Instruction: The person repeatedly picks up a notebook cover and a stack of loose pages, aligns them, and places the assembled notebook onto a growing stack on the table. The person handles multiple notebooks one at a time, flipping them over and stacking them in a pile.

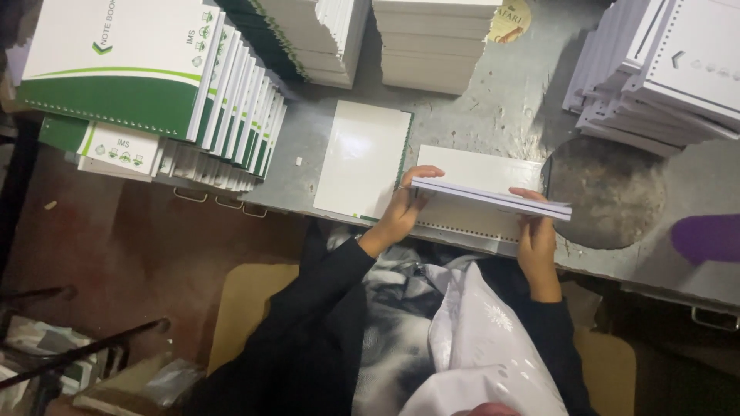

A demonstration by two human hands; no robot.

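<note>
white paper: a thin stack of sheets (493, 199), raised just over a flat notebook block (478, 219), long axis running left to right.
left hand (402, 209): fingers gripping its left end.
right hand (536, 240): fingers holding the right end, perhaps pinching.
beside: white cover sheet (362, 159) to the left.
packages: green-and-white notebooks (116, 69) far left; white piles (663, 69) far right.

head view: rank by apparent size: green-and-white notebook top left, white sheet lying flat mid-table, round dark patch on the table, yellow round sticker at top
1. green-and-white notebook, though it tops a stack nearer the camera, which inflates it
2. white sheet and round dark patch: too alike to rank
3. yellow round sticker, clearly smallest, partly hidden by a stack
</note>
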